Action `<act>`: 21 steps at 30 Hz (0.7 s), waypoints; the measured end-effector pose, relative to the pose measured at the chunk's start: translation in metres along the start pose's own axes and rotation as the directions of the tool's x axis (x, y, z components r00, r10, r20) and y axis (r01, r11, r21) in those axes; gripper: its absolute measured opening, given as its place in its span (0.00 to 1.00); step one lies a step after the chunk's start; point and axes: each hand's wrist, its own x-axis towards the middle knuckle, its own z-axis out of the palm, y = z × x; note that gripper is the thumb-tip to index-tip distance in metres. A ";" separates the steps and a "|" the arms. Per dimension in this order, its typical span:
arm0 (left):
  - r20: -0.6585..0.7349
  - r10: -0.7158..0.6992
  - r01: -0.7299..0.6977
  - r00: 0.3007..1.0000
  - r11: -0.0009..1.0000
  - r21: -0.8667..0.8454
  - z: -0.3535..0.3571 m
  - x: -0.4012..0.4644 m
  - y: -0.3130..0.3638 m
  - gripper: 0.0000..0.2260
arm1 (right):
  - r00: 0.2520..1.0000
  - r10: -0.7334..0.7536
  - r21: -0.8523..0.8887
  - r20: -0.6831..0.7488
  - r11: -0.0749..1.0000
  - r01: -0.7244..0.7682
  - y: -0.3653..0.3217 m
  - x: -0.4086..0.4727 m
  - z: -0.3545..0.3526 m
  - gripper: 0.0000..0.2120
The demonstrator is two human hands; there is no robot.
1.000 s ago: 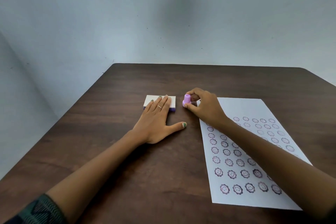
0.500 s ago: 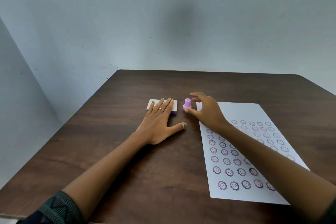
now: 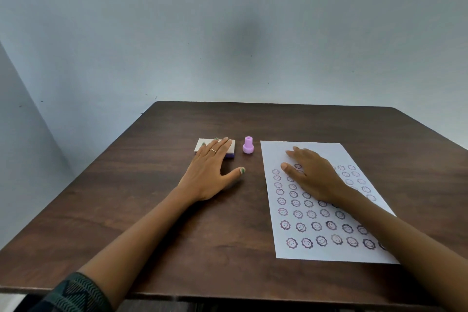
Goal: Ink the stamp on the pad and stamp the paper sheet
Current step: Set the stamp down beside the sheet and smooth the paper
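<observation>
A dark wooden table (image 3: 141, 210) fills the lower half of the view, seen from above against a plain pale blue-grey wall (image 3: 228, 20). No brand, label or readable writing appears anywhere; the only marks are printed impressions. At the far left, a patterned dark green sleeve (image 3: 73, 294) enters at the table's near edge, and the forearm runs diagonally up to the left hand (image 3: 207, 175). That hand lies flat, palm down, fingers extended and together, fingertips resting on the white-topped ink pad (image 3: 202, 145), thumb spread out to the right on bare wood; a thin ring (image 3: 213, 151) sits on one finger. Just right of the pad, untouched, the small lilac stamp (image 3: 248, 145) stands upright on the table, between pad and paper. Further right lies the white paper sheet (image 3: 326, 253), its near rows filled with purple smiling flower-shaped stamp marks (image 3: 316, 225). The right hand (image 3: 314, 175) rests open and flat on the sheet's upper part, holding nothing. Broad bare wood lies beyond the objects and at the left.
</observation>
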 end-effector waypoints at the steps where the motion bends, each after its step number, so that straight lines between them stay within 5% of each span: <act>1: 0.008 -0.005 0.005 1.000 1.000 -0.002 0.000 -0.001 0.001 0.35 | 1.000 -0.006 -0.018 0.015 1.000 0.006 0.000 0.000 0.001 0.26; 21: 0.141 -0.078 0.076 0.987 0.997 0.024 0.001 -0.001 -0.002 0.40 | 0.998 -0.063 -0.066 0.006 0.996 0.063 0.005 0.008 0.011 0.26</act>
